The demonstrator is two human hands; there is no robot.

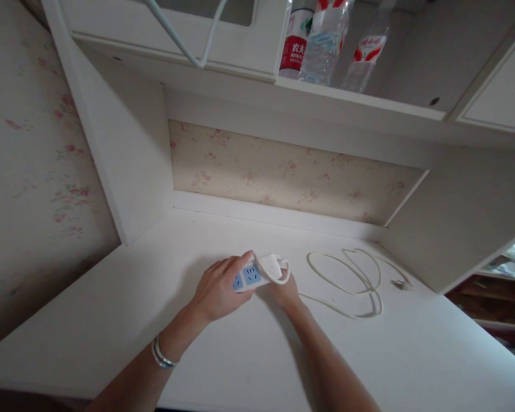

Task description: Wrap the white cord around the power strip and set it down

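A white power strip (pixel 261 281) with blue socket faces is held just over the white desktop (pixel 223 366). My left hand (pixel 218 289) is closed around its left end, thumb along the top edge. At the other end my right hand (pixel 285 293) grips the strip from behind and below; most of its fingers are hidden. A white charger plug (pixel 269 265) sits on the strip's right part, partly covering the sockets. Its white cable (pixel 286 277) loops over beside my right hand.
The strip's long pale cord (pixel 339 286) lies in loose loops on the right, ending in a plug (pixel 399 284). Plastic bottles (pixel 321 51) stand on the shelf above. A pale cable (pixel 184 48) hangs before the upper cabinet. Side panels (pixel 129 154) bound the desk.
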